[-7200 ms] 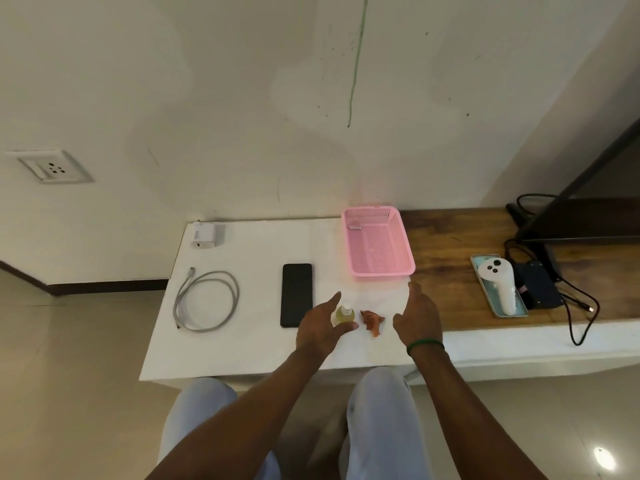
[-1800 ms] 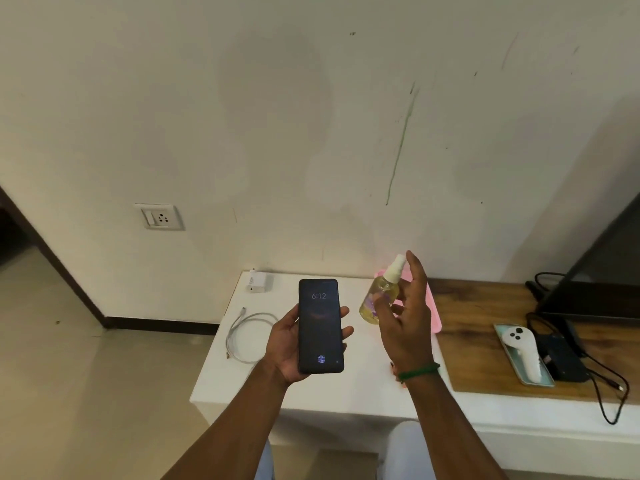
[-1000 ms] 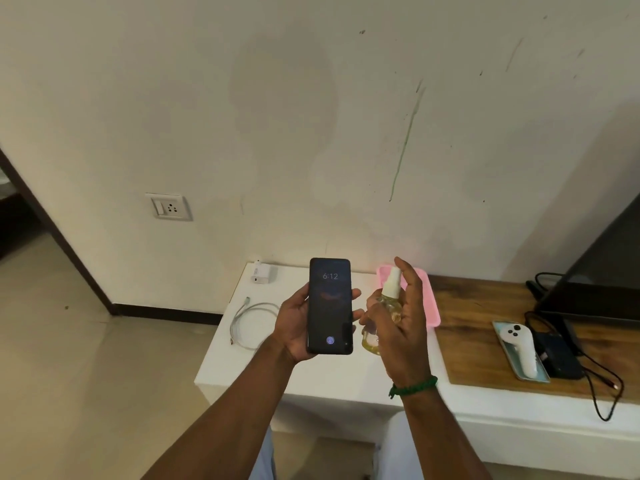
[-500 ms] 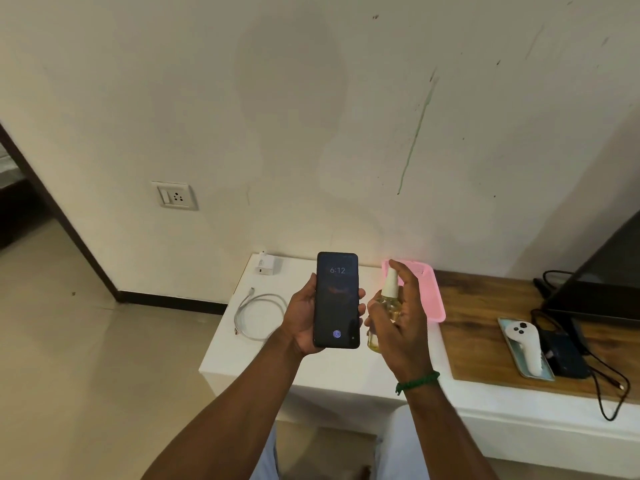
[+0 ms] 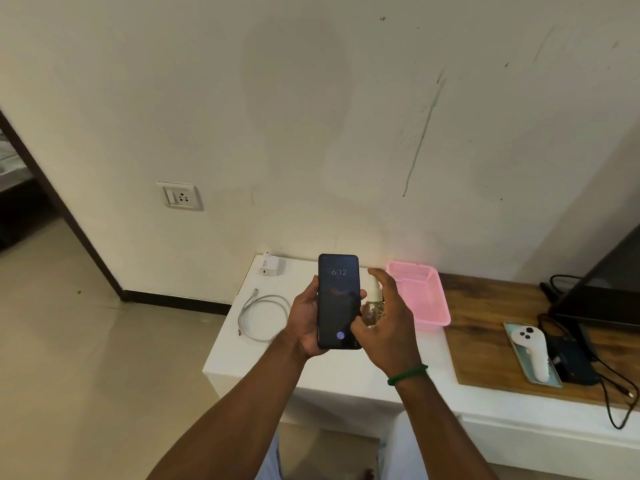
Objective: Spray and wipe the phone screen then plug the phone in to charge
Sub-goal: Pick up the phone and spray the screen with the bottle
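My left hand [image 5: 308, 323] grips the phone [image 5: 338, 301] upright (screen lit, 6:12) — right hand [image 5: 388, 327] clenched on the spray bottle [image 5: 373, 299] just right of it. Cable [image 5: 263, 317] lies left of the phone on the surface [image 5: 311, 372].

Bare bench [image 5: 325, 372] lay open at lower centre; cable [image 5: 263, 317] at centre-left and pink basket [image 5: 420, 299] at centre-right flanked it.

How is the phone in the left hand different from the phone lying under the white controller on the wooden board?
The held phone stands upright, screen lit, showing 6:12. The second phone lies flat on the wooden board, mostly covered by the white controller. The left hand grips one; nothing grips the other.
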